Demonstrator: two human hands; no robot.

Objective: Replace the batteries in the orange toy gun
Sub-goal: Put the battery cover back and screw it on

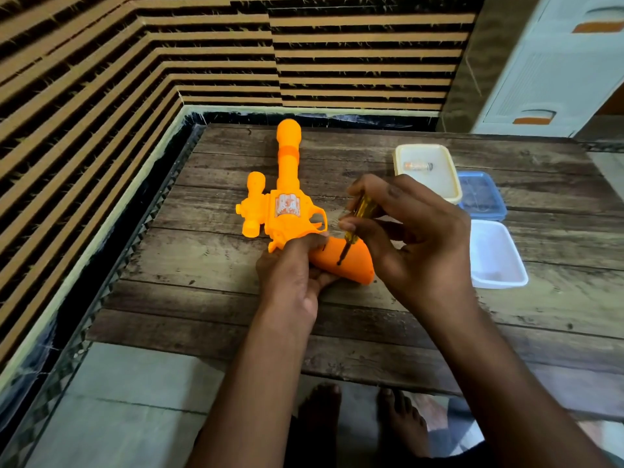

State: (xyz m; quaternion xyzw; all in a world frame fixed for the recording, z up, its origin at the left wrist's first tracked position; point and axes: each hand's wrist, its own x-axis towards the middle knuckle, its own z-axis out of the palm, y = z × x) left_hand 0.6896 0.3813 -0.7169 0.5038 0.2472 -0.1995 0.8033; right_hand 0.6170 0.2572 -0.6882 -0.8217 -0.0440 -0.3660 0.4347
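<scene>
Left hand (290, 275) clamps the orange plastic toy gun (287, 204) by its grip; right hand (412, 238) pinches a yellow-handled screwdriver (354, 224), tip on the grip

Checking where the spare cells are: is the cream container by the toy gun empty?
No, the cream container holds a small battery-like cylinder lying on its floor.

Your wooden table (202, 298) carries the toy gun (287, 197), a cream tub (427, 170), a blue lid (481, 195) and a white tub (496, 255).
</scene>
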